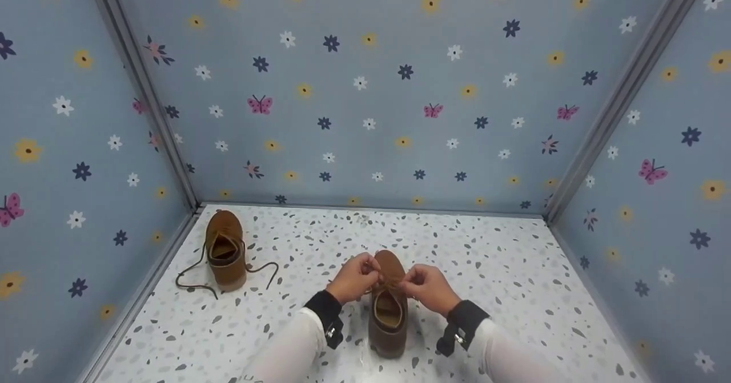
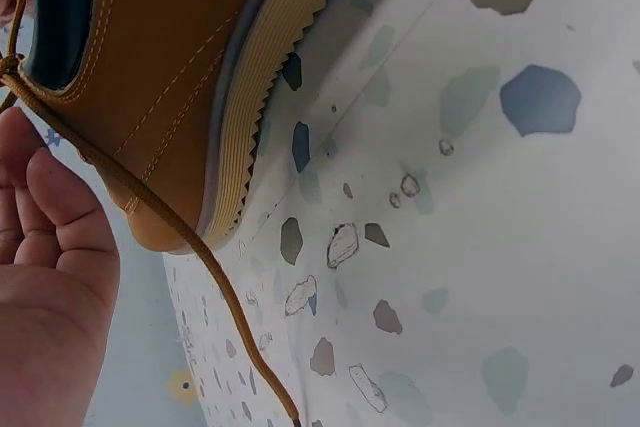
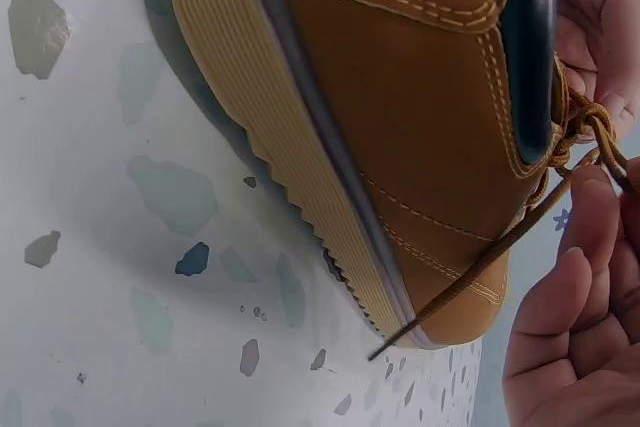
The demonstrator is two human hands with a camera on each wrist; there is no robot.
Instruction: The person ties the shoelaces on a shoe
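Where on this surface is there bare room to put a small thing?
The speckled surface is bare in a patch between the right hand and the right wall, and in a strip between the near shoe and the back wall. A smaller gap lies between the left hand and the lace of the far shoe. Crowded: around the near shoe, between both hands.

White surface [image 1: 485,257] with grey and bluish flecks. A brown left shoe [image 1: 228,271] stands upright near the far left corner, loose laces [image 1: 194,285] trailing either side. A matching middle shoe [image 1: 388,334] stands upright nearer, toe pointing away.
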